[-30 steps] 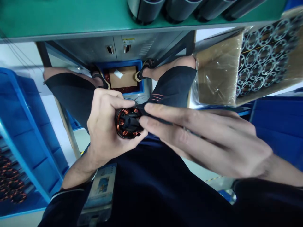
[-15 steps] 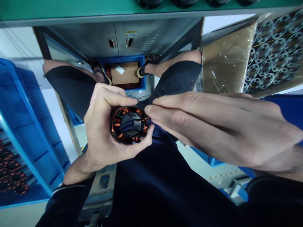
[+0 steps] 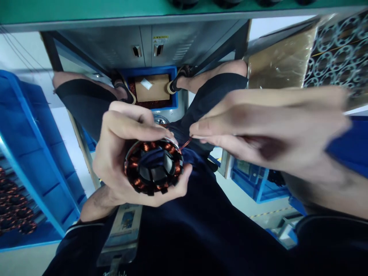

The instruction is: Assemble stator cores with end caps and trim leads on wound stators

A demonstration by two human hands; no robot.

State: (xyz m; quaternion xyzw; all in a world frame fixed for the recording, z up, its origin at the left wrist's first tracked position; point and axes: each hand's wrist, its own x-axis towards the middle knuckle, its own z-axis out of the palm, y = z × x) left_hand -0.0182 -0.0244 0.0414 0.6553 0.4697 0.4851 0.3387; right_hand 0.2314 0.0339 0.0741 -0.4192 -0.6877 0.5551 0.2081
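Note:
My left hand is wrapped around a ring-shaped motor stator, black with several copper coils around its inside. The stator's open face is tilted up toward me, over my lap. From its right upper edge a thin reddish copper wire runs up to the right. My right hand, blurred by motion, pinches the end of that wire between thumb and forefinger, a short way from the stator.
A blue crate at left holds several copper-wound stators. Between my feet lies a blue bin with cardboard. At right, a plastic-lined box contains metal rings. A green bench edge crosses the top.
My right hand has drawn back from the stator's rim and turned, with the wire stretched from it. My left hand has tilted the stator and shifted it slightly down and left.

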